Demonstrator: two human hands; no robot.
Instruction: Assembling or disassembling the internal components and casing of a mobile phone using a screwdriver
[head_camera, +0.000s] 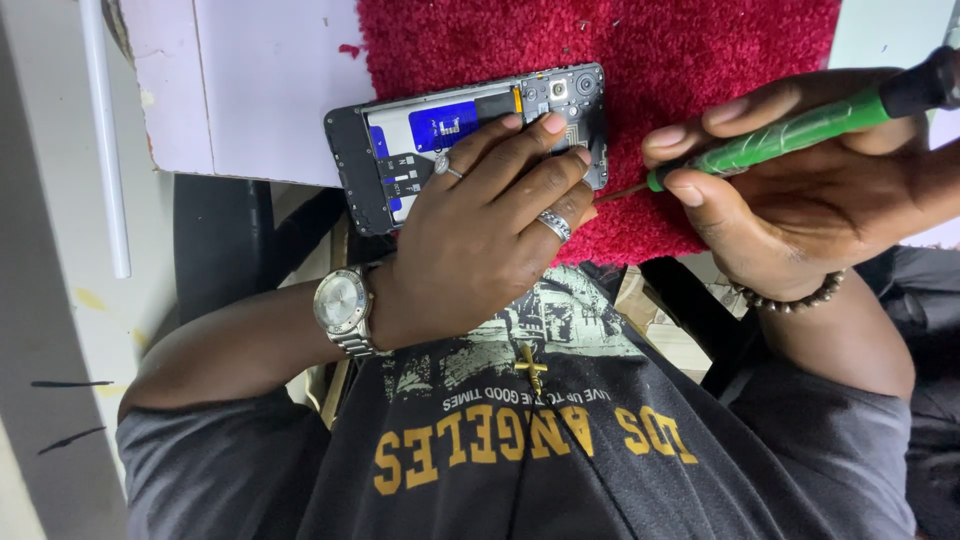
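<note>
Left hand (490, 225) lies palm-down over an opened smartphone (440, 140), fingers spread across its exposed back, pressing it onto a red pile mat (700, 60). Rings on two fingers; silver wristwatch (342, 303) on that wrist.

Right hand (800, 190) pinches a green-handled screwdriver (800, 125) between thumb and fingers, handle running to the far right, thin tip just beside the phone's right edge. Beaded bracelet (790, 298) on that wrist.

Phone lies at the mat's left edge, half over a pale lilac tabletop (260, 90). Back cover off: blue-and-white rectangular label on the battery, camera module at the phone's right end.

White rod (105, 140) at far left.
</note>
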